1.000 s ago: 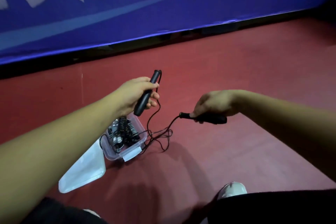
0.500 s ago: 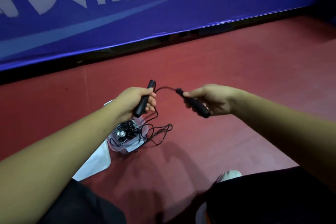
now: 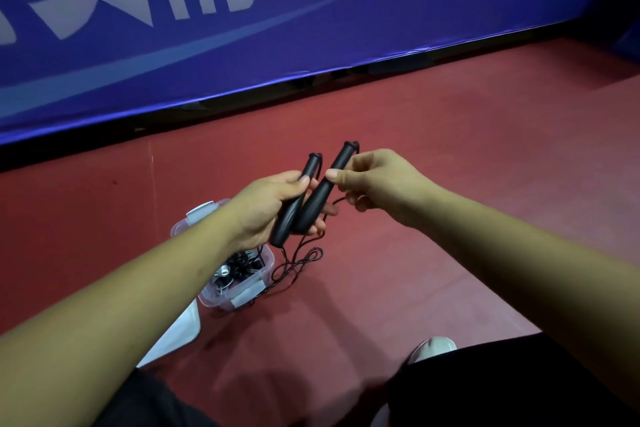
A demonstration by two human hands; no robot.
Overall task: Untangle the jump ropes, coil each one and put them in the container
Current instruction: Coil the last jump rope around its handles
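My left hand (image 3: pixel 273 204) grips one black jump rope handle (image 3: pixel 310 166), which points up and away. My right hand (image 3: pixel 374 180) pinches the second black handle (image 3: pixel 341 159) and holds it against the first, their lower ends meeting in my left palm. The thin black cord (image 3: pixel 298 262) hangs from the handles in loose loops down to the red floor. Below my left wrist stands a clear plastic container (image 3: pixel 239 291) with other coiled ropes (image 3: pixel 239 267) inside.
The container's white lid (image 3: pixel 176 329) lies on the floor beside it, partly under my left forearm. A blue banner wall (image 3: pixel 311 28) runs along the back. My white shoe (image 3: pixel 433 347) and dark-clothed knees fill the bottom edge.
My right hand has carried its handle leftward until it lies against the handle in my left hand. Both hands have risen and the cord has lifted further off the floor.
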